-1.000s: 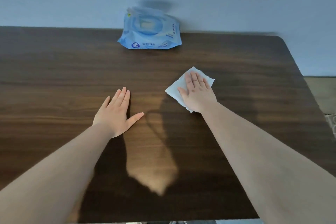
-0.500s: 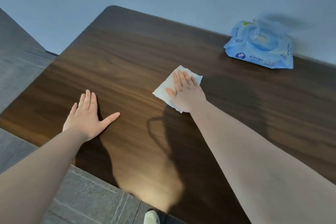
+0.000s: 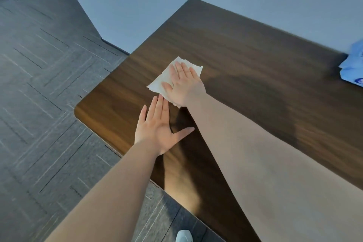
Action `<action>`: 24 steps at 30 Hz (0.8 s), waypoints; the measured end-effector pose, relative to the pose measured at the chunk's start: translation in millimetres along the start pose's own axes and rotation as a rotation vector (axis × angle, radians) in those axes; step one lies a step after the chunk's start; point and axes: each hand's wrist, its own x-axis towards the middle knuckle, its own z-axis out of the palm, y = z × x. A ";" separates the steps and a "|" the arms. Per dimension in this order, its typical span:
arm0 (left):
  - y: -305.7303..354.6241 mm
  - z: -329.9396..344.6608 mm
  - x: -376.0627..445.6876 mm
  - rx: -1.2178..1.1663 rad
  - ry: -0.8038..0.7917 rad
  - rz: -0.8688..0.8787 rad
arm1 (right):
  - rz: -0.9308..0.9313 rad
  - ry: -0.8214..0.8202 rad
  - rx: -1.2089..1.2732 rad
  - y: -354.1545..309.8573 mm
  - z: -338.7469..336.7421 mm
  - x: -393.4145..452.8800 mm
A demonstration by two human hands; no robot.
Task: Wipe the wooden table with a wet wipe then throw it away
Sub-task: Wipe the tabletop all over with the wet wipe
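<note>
table (image 3: 245,61): big dark wood top with rounded corners, pushed up against the wall. Looks hard and smooth with a bit of sheen, so I'd guess a damp cloth glides on it easily. Nothing on it besides the two hands, the wipe and a pack at the far right edge.

floor (image 3: 43,88): grey patterned stuff off the table's left side. No bin that I can spot from here, so where the wipe ends up going is anyone's guess.

pack of wipes (image 3: 353,68): blue soft pack, mostly cut off at the right edge, well apart from the action.

right hand (image 3: 183,84): flat, fingers together and stretched out, palm pressing straight down on the wipe. Not pinching it, just pinning it to the wood.

left hand (image 3: 159,129): also flat on the bare table, fingers together and thumb splayed out, fingertips just beside the wipe's near edge. Holding nothing, looks like it's only bracing.

wipe (image 3: 167,76): white, thin, floppy, sitting near the table's left end under the right palm, with one corner and the far edge sticking out. Weighs basically nothing, I'd say, and being wet it'll probably cling to the wood and bunch up if pushed from one edge. Flat palm in the middle seems the way to move it. For binning later, pinching that loose corner or just scrunching it into a ball should do.
</note>
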 end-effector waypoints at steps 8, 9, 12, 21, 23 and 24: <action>-2.4 1.3 -4.5 -0.007 0.154 0.041 | -0.061 -0.011 -0.062 -21.6 -4.8 25.3; -2.1 1.7 -4.8 0.003 0.171 0.044 | -0.062 -0.010 -0.065 -21.1 -4.5 24.9; -0.9 0.4 -2.9 0.011 0.106 0.023 | -0.057 -0.012 -0.055 -20.7 -3.4 22.0; -2.5 1.5 -3.5 0.063 -0.003 0.032 | 0.054 0.029 0.015 16.2 7.5 -57.2; 1.2 -3.5 -3.6 0.168 -0.050 0.081 | 0.112 0.014 0.014 36.1 11.4 -85.4; 5.3 -5.7 -4.5 0.225 -0.058 0.132 | 0.143 0.010 0.018 47.7 13.6 -99.5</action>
